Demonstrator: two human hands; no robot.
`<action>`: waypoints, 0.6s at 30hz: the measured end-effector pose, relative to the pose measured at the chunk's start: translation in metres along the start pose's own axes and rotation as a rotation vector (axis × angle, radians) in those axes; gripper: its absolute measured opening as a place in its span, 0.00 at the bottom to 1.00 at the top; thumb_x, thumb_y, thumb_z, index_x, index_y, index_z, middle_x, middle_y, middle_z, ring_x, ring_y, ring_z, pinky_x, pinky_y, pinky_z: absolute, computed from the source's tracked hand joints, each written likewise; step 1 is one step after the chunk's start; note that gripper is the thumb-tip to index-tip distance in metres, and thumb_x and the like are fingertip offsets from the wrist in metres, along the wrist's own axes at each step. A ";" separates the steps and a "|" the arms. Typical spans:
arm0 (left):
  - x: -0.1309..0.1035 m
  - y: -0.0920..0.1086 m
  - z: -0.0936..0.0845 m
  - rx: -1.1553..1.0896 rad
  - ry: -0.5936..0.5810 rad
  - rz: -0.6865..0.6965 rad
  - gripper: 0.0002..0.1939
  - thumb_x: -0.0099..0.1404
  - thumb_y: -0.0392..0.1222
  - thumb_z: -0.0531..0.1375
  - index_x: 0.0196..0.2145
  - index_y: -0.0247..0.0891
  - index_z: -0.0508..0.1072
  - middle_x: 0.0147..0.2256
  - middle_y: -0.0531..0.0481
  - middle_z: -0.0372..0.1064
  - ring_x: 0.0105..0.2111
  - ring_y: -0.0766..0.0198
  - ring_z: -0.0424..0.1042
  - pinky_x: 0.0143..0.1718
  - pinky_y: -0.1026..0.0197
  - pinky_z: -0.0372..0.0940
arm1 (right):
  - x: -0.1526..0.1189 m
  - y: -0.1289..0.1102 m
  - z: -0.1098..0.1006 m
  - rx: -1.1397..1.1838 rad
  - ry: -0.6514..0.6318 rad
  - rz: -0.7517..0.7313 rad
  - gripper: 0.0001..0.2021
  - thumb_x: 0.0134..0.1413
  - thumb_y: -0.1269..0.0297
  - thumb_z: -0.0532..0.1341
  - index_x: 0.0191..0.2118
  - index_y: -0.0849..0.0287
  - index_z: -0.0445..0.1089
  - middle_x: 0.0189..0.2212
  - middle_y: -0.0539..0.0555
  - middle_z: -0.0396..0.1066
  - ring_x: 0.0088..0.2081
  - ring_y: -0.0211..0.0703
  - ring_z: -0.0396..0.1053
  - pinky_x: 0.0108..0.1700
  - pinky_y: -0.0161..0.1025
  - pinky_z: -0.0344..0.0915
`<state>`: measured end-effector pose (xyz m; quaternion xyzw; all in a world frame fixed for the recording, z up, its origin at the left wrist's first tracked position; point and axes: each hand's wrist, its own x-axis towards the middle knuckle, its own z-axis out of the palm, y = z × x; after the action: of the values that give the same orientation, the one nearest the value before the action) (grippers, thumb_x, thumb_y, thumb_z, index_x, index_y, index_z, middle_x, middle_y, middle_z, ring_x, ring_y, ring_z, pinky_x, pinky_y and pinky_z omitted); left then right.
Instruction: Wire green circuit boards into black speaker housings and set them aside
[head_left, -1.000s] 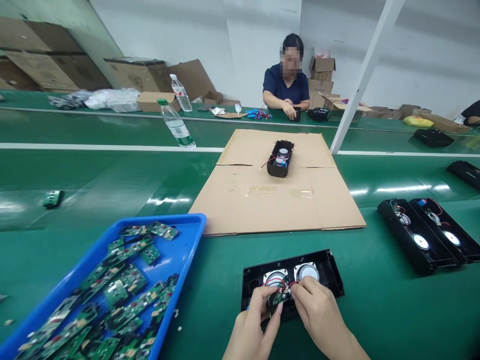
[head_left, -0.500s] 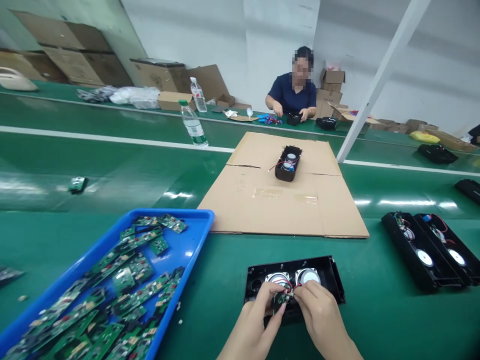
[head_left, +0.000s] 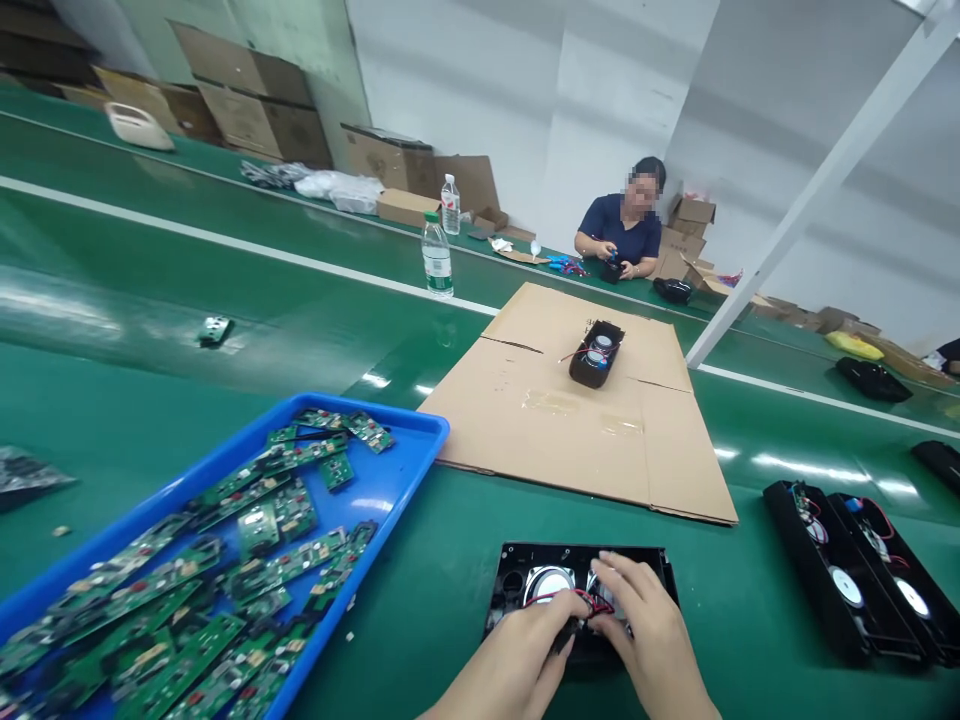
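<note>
A black speaker housing (head_left: 656, 565) lies with its inside facing up on the green bench in front of me. Two round speakers sit in it; the left speaker (head_left: 551, 582) shows plainly, while the other is partly behind my right hand. My left hand (head_left: 525, 650) is closed on a small circuit board (head_left: 564, 636), mostly covered by the fingers. Red and black wires (head_left: 596, 603) run between my hands. My right hand (head_left: 646, 622) is over the right half of the housing, thumb and fingers apart around the wires.
To the left, a blue tray (head_left: 409, 480) holds many green circuit boards. Ahead lies a cardboard sheet (head_left: 540, 440) carrying another speaker housing (head_left: 598, 352). Two more housings (head_left: 821, 590) are at right. Beyond stand a water bottle (head_left: 437, 258), a slanted post (head_left: 825, 200) and a seated person (head_left: 619, 230).
My right hand's fingers have spread from their pinch at the wires. The board has turned and lowered into my left hand's cover. The camera view has tilted and shifted.
</note>
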<state>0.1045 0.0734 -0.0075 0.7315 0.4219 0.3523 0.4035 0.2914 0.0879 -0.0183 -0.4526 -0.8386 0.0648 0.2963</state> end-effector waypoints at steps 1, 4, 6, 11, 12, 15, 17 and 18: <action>0.001 0.000 -0.001 -0.002 0.001 -0.010 0.13 0.62 0.33 0.48 0.40 0.43 0.68 0.34 0.51 0.76 0.30 0.61 0.74 0.32 0.66 0.65 | 0.003 0.000 -0.003 0.049 -0.044 -0.040 0.12 0.66 0.65 0.50 0.50 0.57 0.66 0.42 0.57 0.72 0.40 0.44 0.71 0.37 0.37 0.72; 0.004 0.002 -0.005 0.015 -0.003 -0.009 0.12 0.61 0.34 0.48 0.37 0.43 0.69 0.28 0.53 0.74 0.23 0.63 0.71 0.25 0.67 0.63 | 0.009 0.000 -0.006 0.154 -0.137 -0.076 0.09 0.63 0.71 0.53 0.45 0.56 0.67 0.36 0.54 0.72 0.36 0.43 0.69 0.35 0.37 0.71; 0.005 0.005 -0.006 0.012 0.018 0.000 0.12 0.60 0.34 0.48 0.36 0.43 0.69 0.26 0.54 0.72 0.22 0.63 0.69 0.24 0.67 0.63 | 0.008 0.001 -0.004 0.161 -0.137 -0.055 0.09 0.61 0.72 0.54 0.45 0.57 0.67 0.35 0.54 0.72 0.36 0.43 0.68 0.35 0.38 0.70; 0.004 0.005 -0.001 -0.105 0.034 -0.097 0.12 0.60 0.33 0.49 0.36 0.43 0.69 0.25 0.55 0.68 0.24 0.64 0.67 0.26 0.68 0.63 | 0.003 0.002 0.003 0.161 -0.131 -0.028 0.10 0.59 0.76 0.56 0.43 0.57 0.68 0.35 0.54 0.72 0.35 0.42 0.67 0.35 0.38 0.70; 0.003 0.002 0.001 -0.126 0.018 -0.098 0.11 0.59 0.32 0.49 0.35 0.42 0.68 0.24 0.56 0.67 0.23 0.65 0.67 0.25 0.68 0.62 | 0.003 0.002 0.002 0.150 -0.150 -0.015 0.10 0.58 0.76 0.57 0.42 0.57 0.68 0.35 0.53 0.72 0.35 0.42 0.67 0.36 0.39 0.70; 0.002 -0.007 0.006 -0.140 0.024 -0.127 0.11 0.58 0.34 0.51 0.37 0.42 0.68 0.21 0.58 0.65 0.19 0.66 0.65 0.22 0.69 0.61 | 0.005 0.003 -0.010 0.044 -0.245 0.025 0.14 0.52 0.68 0.66 0.45 0.57 0.69 0.43 0.57 0.71 0.45 0.50 0.67 0.46 0.49 0.69; -0.001 -0.011 0.008 -0.148 0.070 -0.178 0.10 0.58 0.36 0.53 0.39 0.42 0.67 0.19 0.59 0.64 0.17 0.66 0.65 0.20 0.69 0.61 | 0.008 0.007 -0.019 -0.055 -0.354 0.033 0.34 0.41 0.55 0.72 0.55 0.56 0.64 0.58 0.64 0.60 0.58 0.63 0.57 0.57 0.64 0.56; -0.003 -0.012 0.008 -0.152 0.094 -0.206 0.10 0.59 0.38 0.54 0.39 0.42 0.67 0.18 0.60 0.64 0.16 0.66 0.66 0.19 0.70 0.61 | 0.010 0.009 -0.023 -0.098 -0.421 0.036 0.45 0.34 0.51 0.74 0.60 0.56 0.58 0.63 0.68 0.51 0.62 0.69 0.49 0.59 0.70 0.48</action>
<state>0.1061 0.0719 -0.0221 0.6345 0.4852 0.3736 0.4715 0.3064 0.0972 0.0010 -0.4576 -0.8760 0.1224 0.0910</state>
